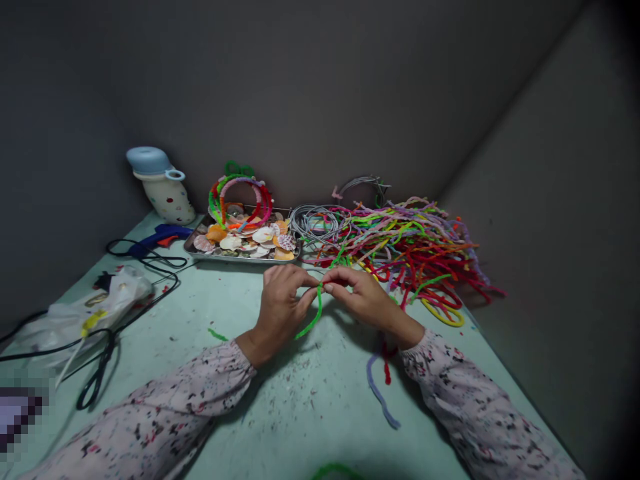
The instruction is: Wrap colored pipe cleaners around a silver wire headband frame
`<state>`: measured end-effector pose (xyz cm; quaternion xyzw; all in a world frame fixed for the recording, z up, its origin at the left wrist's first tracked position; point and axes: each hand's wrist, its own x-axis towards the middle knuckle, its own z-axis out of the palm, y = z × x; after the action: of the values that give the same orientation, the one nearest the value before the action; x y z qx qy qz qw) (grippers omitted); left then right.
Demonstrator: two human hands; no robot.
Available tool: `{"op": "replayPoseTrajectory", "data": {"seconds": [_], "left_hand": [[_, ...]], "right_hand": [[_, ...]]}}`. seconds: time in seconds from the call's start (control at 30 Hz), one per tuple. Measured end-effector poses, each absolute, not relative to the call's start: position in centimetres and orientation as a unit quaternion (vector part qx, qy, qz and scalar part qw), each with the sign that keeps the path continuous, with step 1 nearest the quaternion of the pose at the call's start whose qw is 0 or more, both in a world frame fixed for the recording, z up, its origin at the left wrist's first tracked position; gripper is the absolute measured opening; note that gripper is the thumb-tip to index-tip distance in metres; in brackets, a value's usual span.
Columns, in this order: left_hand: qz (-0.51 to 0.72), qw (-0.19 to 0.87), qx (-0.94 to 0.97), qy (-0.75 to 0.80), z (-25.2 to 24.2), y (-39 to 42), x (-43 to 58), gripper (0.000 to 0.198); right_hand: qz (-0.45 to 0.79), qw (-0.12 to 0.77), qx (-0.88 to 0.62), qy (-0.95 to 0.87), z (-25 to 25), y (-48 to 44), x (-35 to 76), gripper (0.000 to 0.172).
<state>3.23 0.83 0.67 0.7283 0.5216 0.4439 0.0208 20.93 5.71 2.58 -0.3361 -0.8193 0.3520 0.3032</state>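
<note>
My left hand [284,297] and my right hand [367,300] meet over the middle of the table, thumbs and forefingers pinched. Between the fingertips is a green pipe cleaner [319,310], one end hanging down and curving left. A bit of red shows at my right fingertips, apparently another pipe cleaner, mostly hidden by the fingers. Below my right wrist lie a lavender pipe cleaner [379,390] and a short red pipe cleaner [387,370]. A small green scrap [217,335] rests left of my left wrist.
Behind my hands stands a metal tray [240,259] of seashells with colourful pipe-cleaner rings on top. Coiled grey wire [314,225] and a large pipe-cleaner pile [425,243] lie to its right. Leftward are a bottle [167,190], blue glue gun [160,239], black cord [105,367] and plastic bag [127,290].
</note>
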Motion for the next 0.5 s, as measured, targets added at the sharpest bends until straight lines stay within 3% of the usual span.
{"op": "replayPoseTrajectory", "data": {"seconds": [0.5], "left_hand": [[0.454, 0.062, 0.727, 0.511, 0.03, 1.32, 3.02, 0.005]], "right_hand": [[0.334, 0.305, -0.335, -0.827, 2.46, 5.88, 21.14, 0.010]]}}
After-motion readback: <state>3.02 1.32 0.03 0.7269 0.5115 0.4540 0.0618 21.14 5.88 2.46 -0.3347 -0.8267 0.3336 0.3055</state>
